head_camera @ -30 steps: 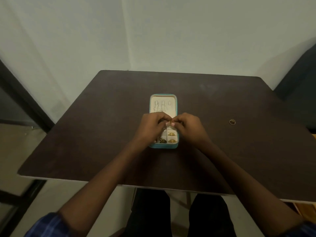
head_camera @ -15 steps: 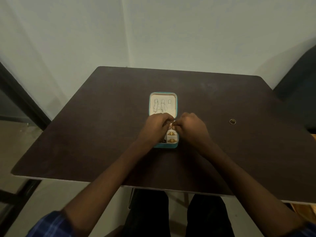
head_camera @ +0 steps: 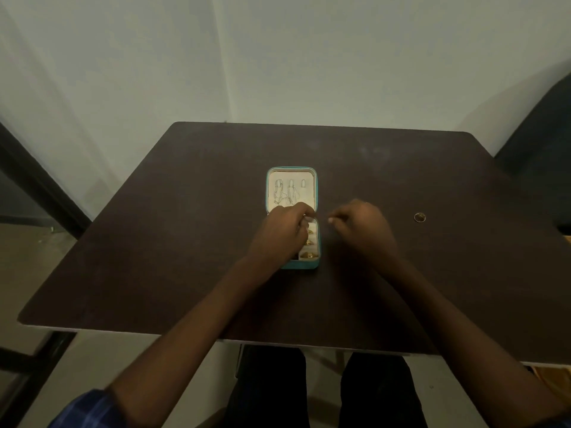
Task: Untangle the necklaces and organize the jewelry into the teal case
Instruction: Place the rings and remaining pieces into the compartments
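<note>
The teal case (head_camera: 301, 266) lies open at the middle of the dark table (head_camera: 185, 227). Thin silver necklaces (head_camera: 285, 193) hang in its cream lid, and gold pieces (head_camera: 309, 255) sit in the right-hand compartments of the base. My left hand (head_camera: 279, 234) covers the left of the base. Its curled fingertips pinch together near the hinge, apparently on a tiny piece that I cannot make out. My right hand (head_camera: 364, 227) is just right of the case, off it, with fingers curled and nothing visible in them. A small gold ring (head_camera: 419, 217) lies alone on the table, farther right.
A dark chair or seat back (head_camera: 543, 134) stands at the table's far right corner. A dark frame (head_camera: 37, 186) runs along the wall on the left. My legs are under the near edge of the table.
My hands were pinching something together over the case. Now the right hand has pulled away to the right, while the left hand stays over the case near the hinge.
</note>
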Demonstrator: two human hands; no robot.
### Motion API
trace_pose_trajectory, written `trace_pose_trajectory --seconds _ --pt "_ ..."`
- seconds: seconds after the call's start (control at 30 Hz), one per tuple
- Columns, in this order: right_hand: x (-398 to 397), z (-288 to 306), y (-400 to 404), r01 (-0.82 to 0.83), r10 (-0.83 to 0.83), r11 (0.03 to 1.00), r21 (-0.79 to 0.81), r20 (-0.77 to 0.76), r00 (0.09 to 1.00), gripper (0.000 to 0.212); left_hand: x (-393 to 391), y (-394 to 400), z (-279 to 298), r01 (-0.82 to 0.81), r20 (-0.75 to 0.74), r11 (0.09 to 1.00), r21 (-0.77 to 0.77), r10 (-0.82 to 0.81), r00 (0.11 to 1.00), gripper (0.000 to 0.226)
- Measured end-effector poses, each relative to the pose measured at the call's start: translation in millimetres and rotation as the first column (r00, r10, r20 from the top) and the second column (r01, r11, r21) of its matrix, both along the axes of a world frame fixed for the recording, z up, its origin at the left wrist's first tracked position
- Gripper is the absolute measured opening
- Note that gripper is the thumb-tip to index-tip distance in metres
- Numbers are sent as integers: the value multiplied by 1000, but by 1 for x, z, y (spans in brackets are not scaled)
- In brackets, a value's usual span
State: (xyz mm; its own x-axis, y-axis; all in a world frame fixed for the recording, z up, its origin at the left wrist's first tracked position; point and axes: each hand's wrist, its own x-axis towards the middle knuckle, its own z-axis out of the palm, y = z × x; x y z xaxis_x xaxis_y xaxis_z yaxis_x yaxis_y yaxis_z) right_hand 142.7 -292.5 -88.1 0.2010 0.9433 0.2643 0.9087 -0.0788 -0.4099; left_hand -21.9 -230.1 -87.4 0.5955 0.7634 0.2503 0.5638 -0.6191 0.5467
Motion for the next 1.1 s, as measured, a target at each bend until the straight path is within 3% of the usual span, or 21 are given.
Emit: trace_pose_trajectory --seconds 0.17,0.3,0.43,0.73,0.9,1.0,1.1 --pt "72 -12 -29 306 -306 951 45 14 952 16 19 -4 3 34 77 998 48 -37 996 20" --pt "107 -19 -45 452 -454 889 70 19 891 25 53 -10 7 99 91 993 66 -105 990 16" --pt "124 -22 -45 450 -450 893 -4 28 893 34 86 -22 11 164 39 984 64 -167 985 16" --pt "130 -17 -45 384 -384 924 -6 -11 923 15 122 -32 11 219 2 975 46 -219 976 22" --pt "103 -6 -45 211 -175 973 92 -301 938 6 119 -30 11 226 83 973 53 -230 970 31" --pt "81 -1 -37 176 -84 975 138 -502 860 8 105 -27 14 247 182 969 20 -247 952 25" --pt "59 6 -31 162 -4 973 162 -697 717 10 89 -19 20 182 273 974 -133 -141 952 25"
